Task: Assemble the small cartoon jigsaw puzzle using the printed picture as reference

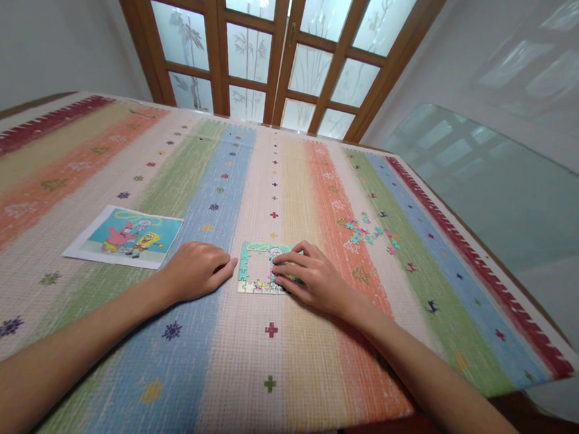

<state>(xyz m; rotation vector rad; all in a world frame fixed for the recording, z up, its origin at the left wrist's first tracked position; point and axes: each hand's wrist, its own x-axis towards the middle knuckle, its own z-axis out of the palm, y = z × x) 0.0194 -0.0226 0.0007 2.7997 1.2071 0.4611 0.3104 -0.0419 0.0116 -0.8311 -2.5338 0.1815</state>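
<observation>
A small jigsaw puzzle lies partly assembled in front of me, its border pieces framing a pale gap. My right hand covers the puzzle's right side, with bent fingertips down at the inner edge of the gap. At those fingertips is a pinkish puzzle piece, mostly hidden by the fingers. To the left of the puzzle, my left hand rests on the cloth in a loose fist. Its thumb points at the puzzle without touching it, and nothing shows in it.
Loose puzzle pieces are scattered on the cloth at the right. A printed cartoon picture lies flat beyond my left wrist. The striped tablecloth covers the table. Wooden doors with glass panes stand behind the far edge.
</observation>
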